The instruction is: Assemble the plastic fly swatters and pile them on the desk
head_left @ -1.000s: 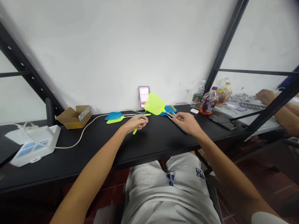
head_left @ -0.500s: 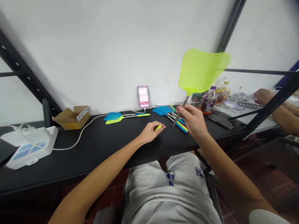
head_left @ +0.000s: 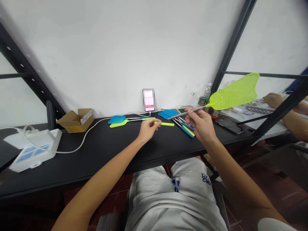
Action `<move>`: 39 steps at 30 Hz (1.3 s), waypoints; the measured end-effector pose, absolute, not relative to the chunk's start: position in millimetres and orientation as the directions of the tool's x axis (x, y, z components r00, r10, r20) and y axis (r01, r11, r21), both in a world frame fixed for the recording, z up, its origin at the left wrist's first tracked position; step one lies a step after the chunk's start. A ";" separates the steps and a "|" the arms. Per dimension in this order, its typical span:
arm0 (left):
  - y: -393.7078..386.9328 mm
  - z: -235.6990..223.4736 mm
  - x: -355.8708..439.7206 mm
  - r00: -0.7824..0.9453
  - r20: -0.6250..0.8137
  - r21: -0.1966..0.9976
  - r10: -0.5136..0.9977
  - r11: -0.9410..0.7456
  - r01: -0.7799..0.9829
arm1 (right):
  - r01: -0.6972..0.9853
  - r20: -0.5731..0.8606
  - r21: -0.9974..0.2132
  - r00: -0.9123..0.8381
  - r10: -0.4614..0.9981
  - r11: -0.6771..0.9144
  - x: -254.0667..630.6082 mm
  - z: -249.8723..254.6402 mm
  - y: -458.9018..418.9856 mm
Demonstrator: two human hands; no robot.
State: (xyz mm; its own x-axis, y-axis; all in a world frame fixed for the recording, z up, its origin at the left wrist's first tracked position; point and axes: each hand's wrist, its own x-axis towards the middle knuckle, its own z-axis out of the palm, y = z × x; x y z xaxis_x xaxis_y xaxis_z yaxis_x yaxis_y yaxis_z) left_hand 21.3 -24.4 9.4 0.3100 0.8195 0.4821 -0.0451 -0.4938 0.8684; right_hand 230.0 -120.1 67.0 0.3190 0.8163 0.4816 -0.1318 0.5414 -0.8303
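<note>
My right hand (head_left: 201,125) is closed round the metal rod of a yellow-green fly swatter (head_left: 235,93). Its perforated head points right, and the bare rod end points left. Pinched in my left hand (head_left: 148,130) is a yellow-green handle sleeve (head_left: 167,124), lying nearly level with its free end to the right. A gap separates the sleeve from the rod tip. Behind my right hand lies a pile of several fly swatters (head_left: 168,113) with blue, red and green parts. Further left, a blue swatter (head_left: 116,119) and a yellow-green swatter (head_left: 118,124) lie side by side.
A lit phone (head_left: 148,100) leans on the wall. An open cardboard box (head_left: 75,121) and a white power box (head_left: 36,150) with a cable are at left. At right are a bottle (head_left: 204,96), a dark phone (head_left: 229,126), a shelf post (head_left: 237,41) and another person's hand (head_left: 273,99).
The swatter in my right hand has tipped from upright to nearly level, its head swinging right and down. My left hand has shifted slightly left, and the handle sleeve has turned to show its length.
</note>
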 end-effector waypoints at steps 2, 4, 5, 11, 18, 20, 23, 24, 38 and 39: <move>-23.4 9.9 21.0 0.291 0.447 0.894 0.846 -0.435 -0.108 | -0.153 0.467 -0.828 0.343 0.815 0.539 231.5 67.4 -118.9; -23.1 11.5 20.2 0.278 0.419 0.907 0.864 -0.385 -0.170 | -0.174 0.452 -0.823 0.375 0.809 0.541 233.5 67.8 -117.1; -23.2 12.3 19.7 0.278 0.408 0.911 0.870 -0.364 -0.196 | -0.181 0.445 -0.821 0.392 0.805 0.542 234.6 68.1 -116.1; -25.5 13.1 19.3 0.350 0.348 0.924 0.870 -0.256 -0.283 | -0.199 0.407 -0.821 0.452 0.794 0.535 236.9 68.8 -112.1; -27.0 10.5 21.2 0.403 0.308 0.927 0.862 -0.178 -0.330 | -0.188 0.404 -0.824 0.464 0.788 0.534 237.6 63.9 -106.1; -26.8 10.4 21.0 0.415 0.308 0.927 0.856 -0.171 -0.334 | -0.190 0.404 -0.826 0.455 0.793 0.530 238.1 62.9 -104.6; -26.6 10.2 20.6 0.439 0.311 0.925 0.843 -0.161 -0.345 | -0.213 0.392 -0.823 0.458 0.798 0.526 239.0 62.2 -103.5; -26.7 10.2 20.5 0.451 0.308 0.925 0.838 -0.152 -0.349 | -0.226 0.383 -0.821 0.463 0.799 0.524 239.4 62.0 -103.3; -31.1 12.6 21.0 0.512 0.255 0.936 0.820 -0.076 -0.343 | -0.211 0.408 -0.815 0.452 0.793 0.539 240.1 59.1 -101.6; -31.0 12.3 21.0 0.514 0.254 0.938 0.819 -0.079 -0.338 | -0.200 0.416 -0.816 0.450 0.791 0.543 240.3 58.9 -101.5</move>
